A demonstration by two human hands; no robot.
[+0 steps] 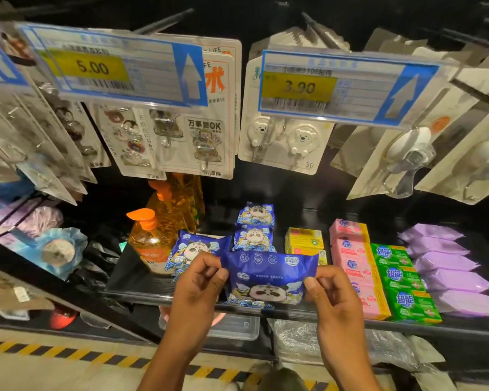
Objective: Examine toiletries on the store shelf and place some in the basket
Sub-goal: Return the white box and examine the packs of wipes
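The left hand (199,289) and right hand (332,294) each pinch one end of a blue panda packet (267,277). Its long axis runs left to right, panda face upright toward the camera, above the shelf's front edge (141,296).

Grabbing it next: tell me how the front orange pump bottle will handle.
The front orange pump bottle looks full of liquid, so probably heavy. Tall and narrow, it may tip if pushed. Its glossy plastic could slip.
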